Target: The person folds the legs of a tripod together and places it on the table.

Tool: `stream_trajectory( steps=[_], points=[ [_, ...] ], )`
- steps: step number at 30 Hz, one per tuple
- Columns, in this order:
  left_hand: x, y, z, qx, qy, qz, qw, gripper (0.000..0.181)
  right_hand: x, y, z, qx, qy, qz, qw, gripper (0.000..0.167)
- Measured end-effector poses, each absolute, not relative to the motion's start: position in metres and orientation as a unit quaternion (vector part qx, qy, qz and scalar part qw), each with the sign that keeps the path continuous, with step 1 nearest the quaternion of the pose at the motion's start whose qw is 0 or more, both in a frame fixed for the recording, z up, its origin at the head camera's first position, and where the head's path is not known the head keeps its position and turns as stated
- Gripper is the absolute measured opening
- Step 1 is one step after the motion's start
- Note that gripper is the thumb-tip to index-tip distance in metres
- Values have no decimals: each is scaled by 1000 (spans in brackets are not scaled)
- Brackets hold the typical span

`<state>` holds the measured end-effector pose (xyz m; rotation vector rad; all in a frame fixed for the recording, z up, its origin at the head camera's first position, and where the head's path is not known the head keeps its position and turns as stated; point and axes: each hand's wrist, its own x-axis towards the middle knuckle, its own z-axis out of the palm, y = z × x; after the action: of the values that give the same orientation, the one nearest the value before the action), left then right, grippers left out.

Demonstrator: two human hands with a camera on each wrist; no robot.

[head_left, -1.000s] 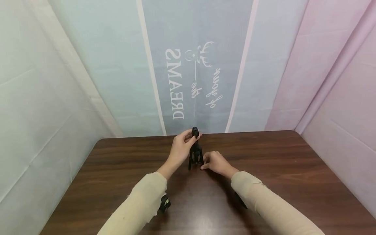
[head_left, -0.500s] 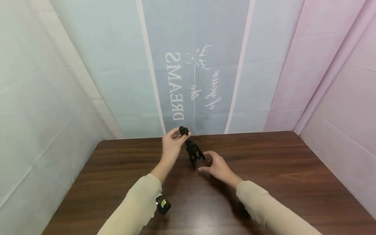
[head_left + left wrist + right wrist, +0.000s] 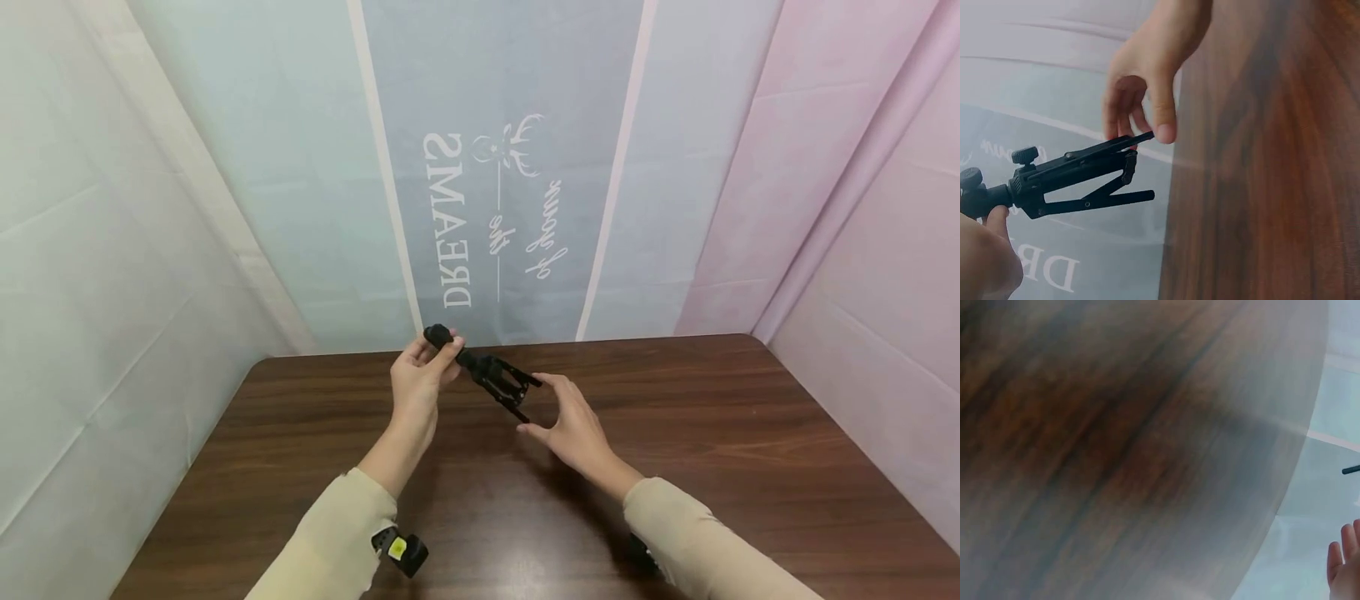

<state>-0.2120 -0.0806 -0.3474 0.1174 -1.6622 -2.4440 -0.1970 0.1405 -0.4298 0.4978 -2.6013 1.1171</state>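
Observation:
A small black tripod (image 3: 491, 375) is held above the table at a slant, its head up to the left and its spread legs toward the lower right. My left hand (image 3: 416, 387) grips it by the neck below the head, thumb in front; in the left wrist view, knobs show beside that thumb. My right hand (image 3: 573, 421) is at the leg ends, thumb and fingers spread apart, one fingertip at the upper leg's tip. The right wrist view catches only some right fingers (image 3: 1349, 550) and one leg tip (image 3: 1351, 469); contact cannot be told there.
The brown wood-grain table (image 3: 480, 517) has its far edge against a printed cloth backdrop (image 3: 510, 225). Cloth walls stand on the left (image 3: 112, 275) and right (image 3: 885, 275). A black wrist camera (image 3: 401, 550) with a yellow-green label hangs under the left wrist.
The tripod has swung from upright to slanting, its head moved left and its legs toward the right hand. My left hand moved left with it; my right hand drew back right and its fingers spread.

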Motion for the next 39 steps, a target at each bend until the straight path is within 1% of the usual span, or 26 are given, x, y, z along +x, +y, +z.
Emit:
stream_trajectory(
  steps=[5,10,16,20,26,30,39],
  points=[
    [-207,-87,-353,14,-568,-816,108,30,-198,148,-428,190,-895,370,162,71],
    [-207,-103,-361,-29,-606,-787,112,33,-200,155,-425,210,-893,352,186,69],
    [-205,-123,-366,-75,-676,-723,120,30,-205,165,-415,240,-892,324,207,69],
    [-206,-136,-366,-83,-736,-660,125,30,-207,170,-403,262,-890,308,211,69],
    [-208,-150,-365,-81,-802,-580,113,36,-211,176,-388,295,-884,281,230,68],
    [-209,-156,-368,-79,-830,-542,109,37,-212,177,-383,305,-885,264,231,68],
    [-218,-164,-383,-97,-852,-504,100,34,-215,177,-381,318,-892,247,205,67]
  ],
)
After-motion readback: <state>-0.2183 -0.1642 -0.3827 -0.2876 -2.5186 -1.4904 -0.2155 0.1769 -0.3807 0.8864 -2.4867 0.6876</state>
